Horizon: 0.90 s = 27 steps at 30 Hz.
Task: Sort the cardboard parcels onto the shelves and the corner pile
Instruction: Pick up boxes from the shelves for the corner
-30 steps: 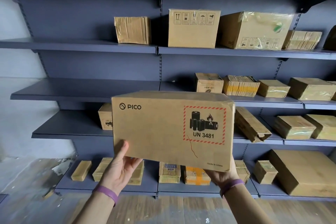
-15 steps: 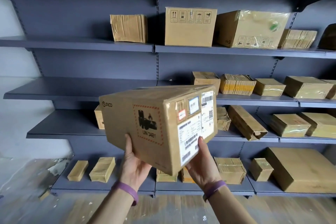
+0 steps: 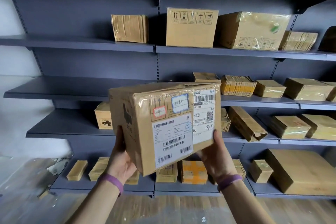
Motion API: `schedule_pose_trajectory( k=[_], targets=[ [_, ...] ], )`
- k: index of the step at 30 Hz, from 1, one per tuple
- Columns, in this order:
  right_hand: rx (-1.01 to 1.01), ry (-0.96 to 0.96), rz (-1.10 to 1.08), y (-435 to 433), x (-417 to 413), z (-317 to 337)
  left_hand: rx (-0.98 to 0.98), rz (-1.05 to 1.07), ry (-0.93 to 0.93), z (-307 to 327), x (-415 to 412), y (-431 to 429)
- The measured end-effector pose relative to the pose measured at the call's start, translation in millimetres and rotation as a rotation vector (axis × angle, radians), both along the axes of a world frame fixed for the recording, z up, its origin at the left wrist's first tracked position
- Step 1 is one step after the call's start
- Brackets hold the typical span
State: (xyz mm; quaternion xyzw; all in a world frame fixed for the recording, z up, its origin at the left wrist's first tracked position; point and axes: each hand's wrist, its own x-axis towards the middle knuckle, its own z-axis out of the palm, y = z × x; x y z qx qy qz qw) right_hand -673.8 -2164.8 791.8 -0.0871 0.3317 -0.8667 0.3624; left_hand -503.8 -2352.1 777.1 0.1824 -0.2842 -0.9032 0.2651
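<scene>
A grey metal shelving unit [image 3: 91, 14] fills the background. A white wall [image 3: 11, 60] adjoins it at the left and a wooden plank floor [image 3: 163, 211] runs below.

Top tier, left to right: a tape-wrapped box [image 3: 130, 28], an upright carton printed with handling symbols [image 3: 190, 27], a large film-taped carton [image 3: 252, 31] with a green sticker just beside it, and a flat bundle [image 3: 298, 41].

Second tier: small wrapped parcels [image 3: 269, 88] in a row, all right of the central upright.

Third tier: a small printed box [image 3: 102, 117] at the left (partly hidden by the held parcel), a long carton [image 3: 245, 123] lying tilted and open at its lower end, and wrapped packs [image 3: 289, 126] beside it.

Bottom tier: slim packets [image 3: 77, 170], an orange-taped parcel [image 3: 194, 172], a small cube box [image 3: 260, 170] and a large flat carton [image 3: 300, 172].

The brown cardboard parcel [image 3: 163, 125] is held in mid-air at the centre of the view, in front of the second and third tiers. It is tilted so that its lower near corner points down. The facing side carries white shipping labels with barcodes, a QR code, and red- and blue-bordered stickers.

The left hand [image 3: 121, 160] supports the lower left corner. Its palm is under the bottom edge and its thumb lies upward on the parcel's left face; the fingers are hidden behind. The right hand [image 3: 216, 154] grips the lower right edge, with its thumb pressed on the labelled face and its fingers out of sight behind. Each wrist bears a purple band [image 3: 113, 182].
</scene>
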Motion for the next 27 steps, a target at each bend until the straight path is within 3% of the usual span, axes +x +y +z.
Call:
schedule_pose_trajectory(
  k=[3,7,10,13,17,23,27],
  targets=[
    [0.019,0.133,-0.016,0,-5,-14,-0.117,0.023,-0.087,18,1,5],
    [0.007,0.162,-0.055,-1,-2,-29,-0.397,0.260,-0.186,34,7,-3],
    [-0.026,0.165,-0.066,0,-1,-27,-0.541,0.215,-0.160,37,15,-7],
    [0.011,0.156,-0.078,-2,1,-27,-0.757,0.038,-0.183,40,7,8],
    [0.085,0.199,-0.041,1,-1,-30,-0.711,0.110,-0.249,42,-3,17],
    [0.303,0.465,-0.105,7,-10,-22,-0.655,0.132,-0.297,40,-3,5],
    [0.375,0.436,-0.132,9,-19,-19,-0.661,0.073,-0.367,40,-4,4]
  ],
)
